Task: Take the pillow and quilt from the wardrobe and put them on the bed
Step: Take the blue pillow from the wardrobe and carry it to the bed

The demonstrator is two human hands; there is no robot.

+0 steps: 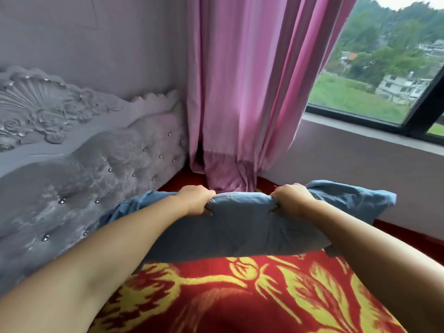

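Note:
A blue-grey pillow (240,227) is held over the head end of the bed, lying across from left to right. My left hand (195,199) grips its far edge on the left. My right hand (292,199) grips the same edge on the right. Both hands have their fingers curled into the fabric. Under the pillow lies the bed's red cover with yellow flowers (240,296). No quilt shows in this view.
A grey tufted, carved headboard (72,164) runs along the left. A pink curtain (240,92) hangs in the corner and touches the bed. At the right are a low wall and a window (374,68) beside the bed.

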